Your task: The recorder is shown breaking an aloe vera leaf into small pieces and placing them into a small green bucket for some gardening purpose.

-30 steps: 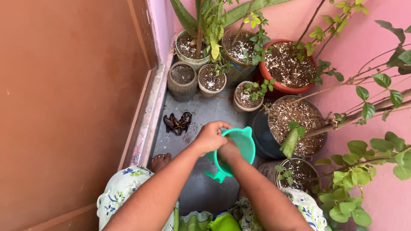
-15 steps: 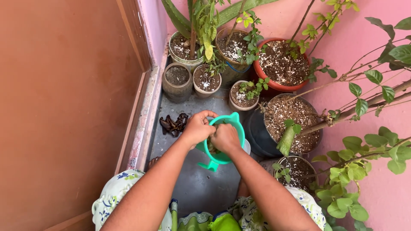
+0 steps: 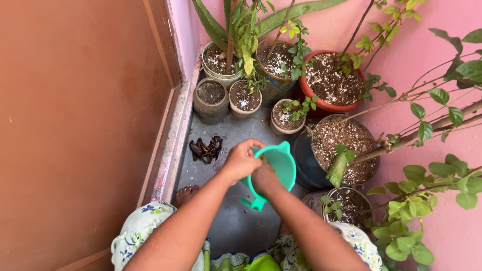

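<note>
**Both hands on the green jug, over the floor between the pots**

Head view: left hand grips the near-left rim of the green plastic jug, fingers curled over the edge. Right hand is down inside the jug mouth — fingers hidden, can't tell whether they're closed on anything. Jug is held in the air, tilted, spout away from the person, handle toward them, above the grey floor near the dark pot with white-speckled soil.

Around it: small pots along the far end by the pink wall, red pot at the far right, a dried dark leaf clump by the left edge of the floor, a bare foot near the door sill.

To do this well, I'd judge: keep the left grip firm on the rim so the jug doesn't tip — scoop with the right against the lower wall.
</note>
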